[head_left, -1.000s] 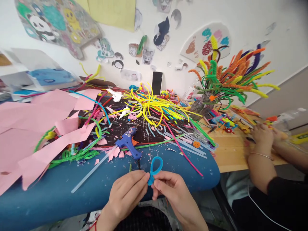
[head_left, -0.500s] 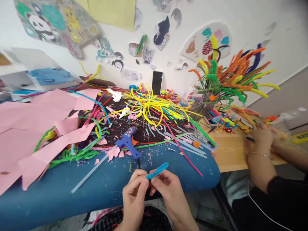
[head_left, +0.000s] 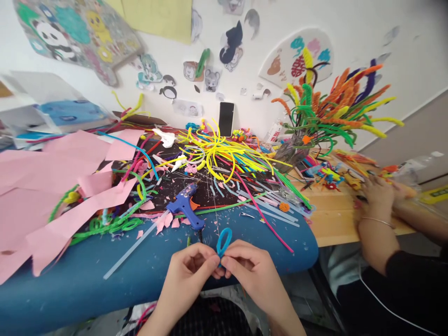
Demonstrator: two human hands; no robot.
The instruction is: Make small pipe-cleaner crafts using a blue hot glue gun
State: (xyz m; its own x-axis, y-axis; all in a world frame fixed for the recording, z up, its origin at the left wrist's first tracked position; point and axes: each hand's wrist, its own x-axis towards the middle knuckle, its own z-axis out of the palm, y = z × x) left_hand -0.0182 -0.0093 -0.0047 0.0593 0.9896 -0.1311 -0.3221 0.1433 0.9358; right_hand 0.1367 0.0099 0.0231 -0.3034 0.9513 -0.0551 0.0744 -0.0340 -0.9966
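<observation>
A blue pipe cleaner (head_left: 224,241), bent into an upright oval loop, stands up between my fingertips at the table's front edge. My left hand (head_left: 192,268) pinches its base from the left, and my right hand (head_left: 249,269) pinches it from the right. The fingertips hide the lower part of the loop. Just beyond my left hand lies a blue hot glue gun (head_left: 185,205) with a long clear glue stick (head_left: 131,249) sticking out of its back.
Yellow pipe cleaners (head_left: 224,151) are heaped mid-table before a phone (head_left: 226,119). Pink sheets (head_left: 31,172) cover the left. Glue sticks (head_left: 276,210) lie at right, near a vase of coloured stems (head_left: 294,151). Another person's hands (head_left: 380,196) work at the wooden table (head_left: 332,224).
The blue loop has turned from slanting right to standing upright, its opening now facing me. My hands have shifted and sit more level, with the left forearm lying further out to the left.
</observation>
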